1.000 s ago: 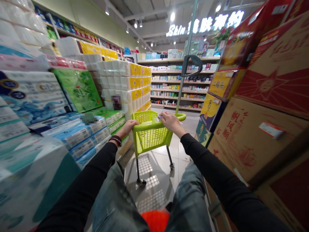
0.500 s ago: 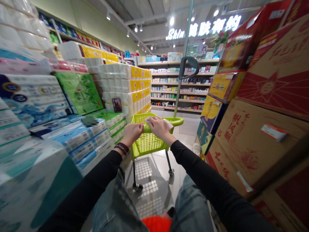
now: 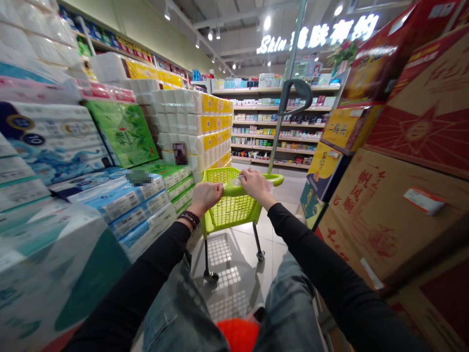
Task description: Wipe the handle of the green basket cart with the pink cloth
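Note:
A small green shopping cart [image 3: 231, 214] with a lattice basket stands in front of me. My left hand [image 3: 207, 196] is closed round the left part of its green handle [image 3: 232, 190]. Farther right on the same bar, my right hand [image 3: 256, 185] presses down with bent fingers. A thin white sheet [image 3: 271, 185], seemingly a tissue, shows at the edges of that hand; most of it is hidden under the palm. Behind the handle rises a tall pole [image 3: 275, 142] bearing a grey loop grip [image 3: 296, 98].
Packs of toilet paper [image 3: 179, 115] and tissues [image 3: 120, 132] are stacked along the left. Cardboard cartons [image 3: 395, 215] rise close on the right. Shelves of small boxed goods [image 3: 278, 120] stand beyond the cart. Something orange [image 3: 238, 335] lies low between my knees.
My right hand has slid rightward along the handle with the white tissue under it. My left hand keeps its hold on the bar. The whole view has shifted slightly.

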The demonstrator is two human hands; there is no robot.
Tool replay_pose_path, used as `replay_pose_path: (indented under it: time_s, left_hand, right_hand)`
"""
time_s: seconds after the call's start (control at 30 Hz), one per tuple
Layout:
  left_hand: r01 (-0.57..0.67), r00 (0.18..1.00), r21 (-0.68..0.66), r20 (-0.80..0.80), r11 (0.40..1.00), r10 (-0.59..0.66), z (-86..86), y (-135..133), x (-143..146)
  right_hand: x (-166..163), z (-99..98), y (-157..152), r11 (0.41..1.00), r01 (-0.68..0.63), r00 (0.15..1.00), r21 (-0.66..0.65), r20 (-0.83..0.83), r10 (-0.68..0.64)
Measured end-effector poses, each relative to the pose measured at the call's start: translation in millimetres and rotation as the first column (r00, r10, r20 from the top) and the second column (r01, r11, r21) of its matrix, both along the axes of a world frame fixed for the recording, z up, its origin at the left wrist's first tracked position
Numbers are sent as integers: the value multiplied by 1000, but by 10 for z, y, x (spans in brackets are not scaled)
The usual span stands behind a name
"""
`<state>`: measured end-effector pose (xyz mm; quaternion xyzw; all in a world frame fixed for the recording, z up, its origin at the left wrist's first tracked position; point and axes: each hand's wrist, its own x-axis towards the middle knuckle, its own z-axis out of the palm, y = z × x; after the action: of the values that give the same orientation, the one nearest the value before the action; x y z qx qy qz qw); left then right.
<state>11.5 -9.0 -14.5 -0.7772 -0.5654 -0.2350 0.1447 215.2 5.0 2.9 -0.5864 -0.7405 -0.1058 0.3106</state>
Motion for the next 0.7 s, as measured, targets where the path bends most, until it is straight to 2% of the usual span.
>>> replay_pose_path:
  time_s: [0.1, 0.17, 0.23, 0.37, 0.5, 0.6, 0.7]
  left_hand:
    - [25, 1000, 11, -15, 1000, -25, -11, 12, -25]
    - [31, 999, 18, -28, 999, -31, -20, 16, -59]
    - [34, 999, 29, -29, 999, -33, -28, 11, -94]
    - [53, 999, 38, 0, 998, -53, -39, -24, -143]
    - [67, 998, 32, 10, 997, -67, -42, -56, -135]
    - [33, 999, 22, 12, 999, -33, -37, -28, -106]
    - [-14, 1000, 8, 15, 1000, 14, -27, 69, -92]
  right_hand:
    - [-229, -111, -105, 983, -141, 990, 114, 14, 141]
    - [-304, -104, -135, 968, -232, 973, 98, 40, 229]
    - [-262, -39, -122, 965, -259, 965, 31, 40, 258]
    - [36, 133, -22, 985, -119, 993, -125, -3, 120]
    - [200, 203, 57, 969, 44, 998, -243, -23, -51]
    - [83, 141, 42, 976, 118, 991, -186, -40, -127]
    - [-179, -32, -61, 998, 66, 997, 1, -40, -66]
